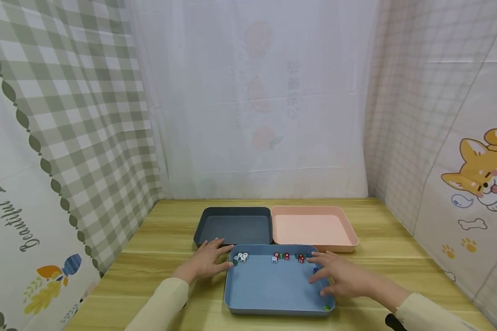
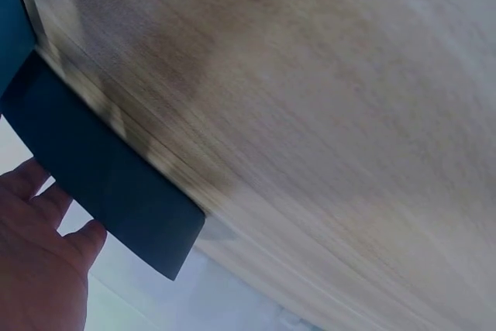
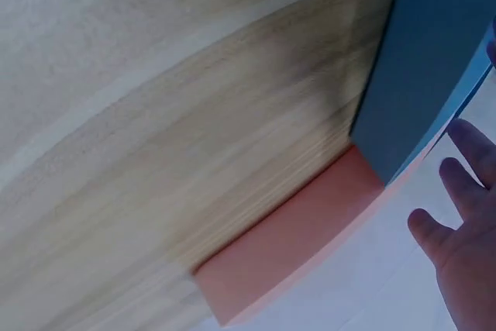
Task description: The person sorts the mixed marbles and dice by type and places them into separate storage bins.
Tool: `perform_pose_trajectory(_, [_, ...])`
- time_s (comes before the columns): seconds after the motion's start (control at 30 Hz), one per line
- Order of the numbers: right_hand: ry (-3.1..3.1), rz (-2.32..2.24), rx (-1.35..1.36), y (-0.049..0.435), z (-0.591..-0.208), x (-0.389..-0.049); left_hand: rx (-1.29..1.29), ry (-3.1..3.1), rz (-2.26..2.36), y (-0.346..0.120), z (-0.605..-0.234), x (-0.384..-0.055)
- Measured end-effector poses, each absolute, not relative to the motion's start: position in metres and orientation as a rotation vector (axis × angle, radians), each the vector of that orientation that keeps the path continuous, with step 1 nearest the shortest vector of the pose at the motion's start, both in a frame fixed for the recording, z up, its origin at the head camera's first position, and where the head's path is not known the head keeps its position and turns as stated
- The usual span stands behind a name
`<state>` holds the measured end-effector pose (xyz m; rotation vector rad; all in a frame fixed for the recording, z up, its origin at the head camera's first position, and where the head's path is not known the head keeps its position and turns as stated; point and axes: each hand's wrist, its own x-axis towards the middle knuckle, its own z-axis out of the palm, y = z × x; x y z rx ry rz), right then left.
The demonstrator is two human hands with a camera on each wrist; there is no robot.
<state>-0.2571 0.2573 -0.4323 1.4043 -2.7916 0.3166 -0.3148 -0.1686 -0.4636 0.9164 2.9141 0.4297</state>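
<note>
A blue tray [image 1: 277, 285] lies nearest me in the head view, with small dice along its far side. White dice [image 1: 241, 256] cluster at its far left corner, red dice [image 1: 286, 256] sit mid-far side and toward the right, and a green die [image 1: 326, 307] lies in the near right corner. My left hand [image 1: 205, 262] is at the tray's left edge, fingers extended and holding nothing. Spread fingers of my right hand [image 1: 341, 276] reach over the tray's right rim, close to a dark blue die [image 1: 315, 270]; whether they touch it is unclear.
Behind the blue tray stand a dark navy tray [image 1: 236, 227] on the left and a pink tray [image 1: 312, 225] on the right, side by side. The wooden table [image 1: 149, 257] is bordered by hanging cloths at left, back and right.
</note>
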Motion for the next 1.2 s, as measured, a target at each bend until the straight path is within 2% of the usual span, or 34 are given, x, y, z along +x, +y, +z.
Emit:
perform_pose_trajectory(0.4, [-2.968, 0.154, 1.462, 0.242, -0.424, -0.251, 0.890, 2.918, 0.413, -0.169, -0.465, -0.315])
perform_pose_trajectory(0.93, [-2.932, -0.344, 1.398, 0.223, -0.435, -0.248, 0.915, 2.917, 0.442, -0.168, -0.465, -0.315])
perform_pose_trajectory(1.1, [-2.900, -0.380, 1.377, 0.222, -0.436, -0.248, 0.924, 2.920, 0.447, -0.168, -0.465, -0.314])
perform_pose_trajectory(1.2, [-2.911, -0.250, 1.364, 0.223, -0.436, -0.251, 0.916, 2.917, 0.447, -0.169, -0.465, -0.314])
